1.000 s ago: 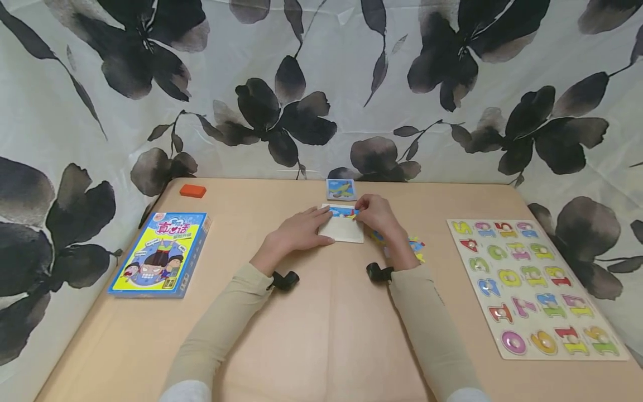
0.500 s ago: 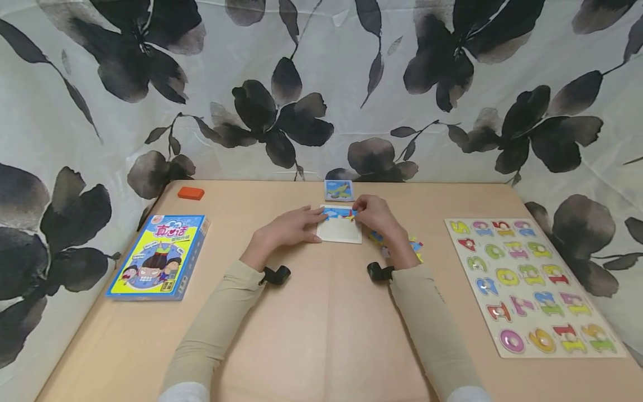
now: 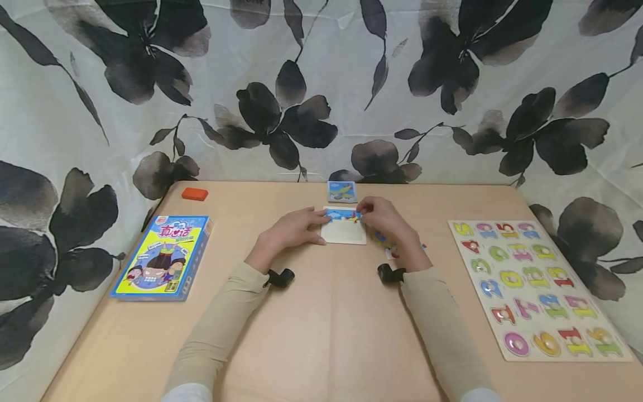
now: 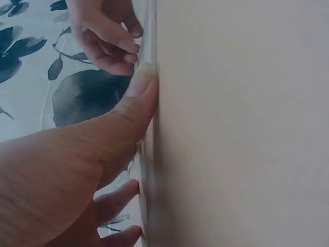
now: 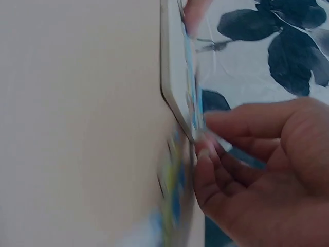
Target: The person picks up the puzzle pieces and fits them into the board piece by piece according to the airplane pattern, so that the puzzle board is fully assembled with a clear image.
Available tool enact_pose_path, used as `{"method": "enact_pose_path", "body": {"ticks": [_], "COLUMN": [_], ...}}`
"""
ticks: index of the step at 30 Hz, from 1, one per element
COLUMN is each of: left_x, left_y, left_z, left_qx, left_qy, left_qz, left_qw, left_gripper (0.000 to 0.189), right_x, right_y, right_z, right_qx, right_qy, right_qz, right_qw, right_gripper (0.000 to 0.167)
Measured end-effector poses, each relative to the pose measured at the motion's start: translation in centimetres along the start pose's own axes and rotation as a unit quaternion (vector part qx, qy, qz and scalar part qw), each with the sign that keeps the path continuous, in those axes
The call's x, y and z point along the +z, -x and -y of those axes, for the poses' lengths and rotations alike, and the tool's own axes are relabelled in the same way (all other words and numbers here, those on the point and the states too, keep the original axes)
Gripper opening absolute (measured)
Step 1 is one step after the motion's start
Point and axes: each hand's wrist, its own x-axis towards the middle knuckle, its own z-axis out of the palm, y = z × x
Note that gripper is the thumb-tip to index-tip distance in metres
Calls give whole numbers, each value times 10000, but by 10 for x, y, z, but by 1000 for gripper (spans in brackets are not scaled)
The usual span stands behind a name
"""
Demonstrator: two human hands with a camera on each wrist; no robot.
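A small white board (image 3: 345,234) lies at the far middle of the table, with blue picture puzzle pieces (image 3: 339,214) along its far edge. My left hand (image 3: 291,231) rests at the board's left side, fingers extended toward the pieces and thumb at the edge. At the far right corner, my right hand (image 3: 385,218) pinches a small puzzle piece (image 5: 223,144) between thumb and fingers, mostly hidden by them. Several loose colourful pieces (image 3: 380,240) lie beside the board, partly under the right hand; the right wrist view blurs them.
Behind the board sits a blue picture tile (image 3: 342,191). A blue and yellow box (image 3: 163,259) and an orange block (image 3: 195,194) occupy the left side. On the right lies a large board of colourful shapes (image 3: 532,285). A floral cloth (image 3: 372,128) hangs behind the table.
My left hand has drawn slightly left, baring more of the board. The right wrist has swung a little to the right while its fingertips stay at the board's far right corner.
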Motion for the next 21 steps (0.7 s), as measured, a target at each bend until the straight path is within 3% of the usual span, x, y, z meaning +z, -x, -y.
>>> {"method": "enact_pose_path", "body": {"ticks": [5, 12, 21], "left_x": [1, 0, 1], "left_y": [0, 1, 0], "left_z": [0, 1, -3], "left_qx": [52, 37, 11], "left_qy": [-141, -272, -195], "left_qz": [-68, -160, -151], "left_qw": [9999, 9995, 9997], "left_gripper": [73, 74, 77], "right_x": [-16, -21, -15], "right_y": [17, 41, 46], "right_z": [-1, 5, 9], "right_qx": [-24, 170, 536], "right_qy": [573, 1479, 1403], "right_qz": [132, 728, 477], "right_qw": [9983, 9862, 9875], "right_gripper": [26, 36, 23]}}
